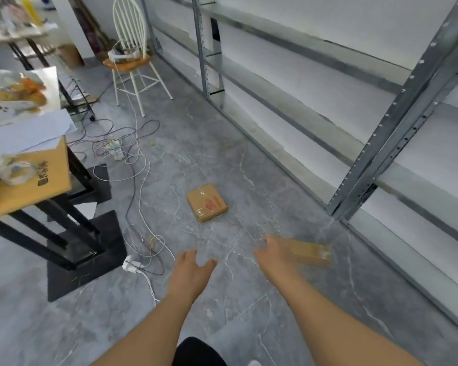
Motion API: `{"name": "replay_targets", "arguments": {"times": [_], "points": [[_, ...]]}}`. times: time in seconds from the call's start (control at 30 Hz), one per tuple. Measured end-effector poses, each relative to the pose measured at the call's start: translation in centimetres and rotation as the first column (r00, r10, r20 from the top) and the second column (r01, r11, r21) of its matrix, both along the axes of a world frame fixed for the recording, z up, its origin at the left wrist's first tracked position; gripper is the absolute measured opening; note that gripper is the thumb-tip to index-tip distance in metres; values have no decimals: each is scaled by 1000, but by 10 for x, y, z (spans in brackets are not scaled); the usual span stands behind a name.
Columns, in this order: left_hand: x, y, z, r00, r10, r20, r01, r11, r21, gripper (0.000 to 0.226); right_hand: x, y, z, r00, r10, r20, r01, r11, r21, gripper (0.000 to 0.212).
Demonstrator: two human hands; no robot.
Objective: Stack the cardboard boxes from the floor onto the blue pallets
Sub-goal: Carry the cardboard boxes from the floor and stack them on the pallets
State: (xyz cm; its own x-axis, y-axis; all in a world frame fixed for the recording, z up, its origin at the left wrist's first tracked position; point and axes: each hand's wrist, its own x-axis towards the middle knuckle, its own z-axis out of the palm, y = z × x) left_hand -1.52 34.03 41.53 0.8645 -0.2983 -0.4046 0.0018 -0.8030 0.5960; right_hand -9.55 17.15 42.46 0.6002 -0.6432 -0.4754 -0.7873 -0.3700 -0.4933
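Observation:
A flat cardboard box (207, 202) with red marks and clear tape lies on the grey floor ahead of me. A second cardboard box (310, 252), blurred, lies on the floor to the right, just beyond my right hand (275, 253). That hand is open, fingers spread, at the box's near-left end; I cannot tell if it touches. My left hand (192, 266) hovers open over bare floor, apart from both boxes. No blue pallet is in view.
Metal shelving (397, 122) runs along the right wall. A wooden table (32, 191) with papers and black legs stands at left. Cables and a power strip (132, 266) trail across the floor left of my hands. A white chair (131, 59) stands at the back.

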Motion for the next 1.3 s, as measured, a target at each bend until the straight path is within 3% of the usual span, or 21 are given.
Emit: {"name": "replay_targets", "arguments": {"times": [0.13, 0.37, 0.57, 0.77, 1.0, 1.3], "points": [[52, -11, -7, 1000, 27, 6, -27, 998, 50, 67, 47, -22, -6, 998, 58, 22, -57, 997, -45, 32], [157, -55, -32, 993, 96, -68, -98, 995, -24, 77, 165, -68, -21, 996, 87, 17, -85, 994, -68, 36], [296, -88, -49, 987, 100, -123, -105, 994, -35, 70, 303, -103, -34, 997, 60, -39, -62, 997, -44, 40], [409, -112, -74, 985, 91, -149, -84, 995, 52, 81, 416, -137, -62, 996, 12, -84, -8, 999, 40, 40], [471, -150, -154, 950, 125, -285, -94, 988, 119, 85, 483, -179, -141, 985, 19, -169, 1, 993, 118, 43], [517, -189, -314, 858, 287, -426, -264, 958, 113, 86, 551, -228, -306, 943, 112, -312, -72, 988, 137, 51]]}}
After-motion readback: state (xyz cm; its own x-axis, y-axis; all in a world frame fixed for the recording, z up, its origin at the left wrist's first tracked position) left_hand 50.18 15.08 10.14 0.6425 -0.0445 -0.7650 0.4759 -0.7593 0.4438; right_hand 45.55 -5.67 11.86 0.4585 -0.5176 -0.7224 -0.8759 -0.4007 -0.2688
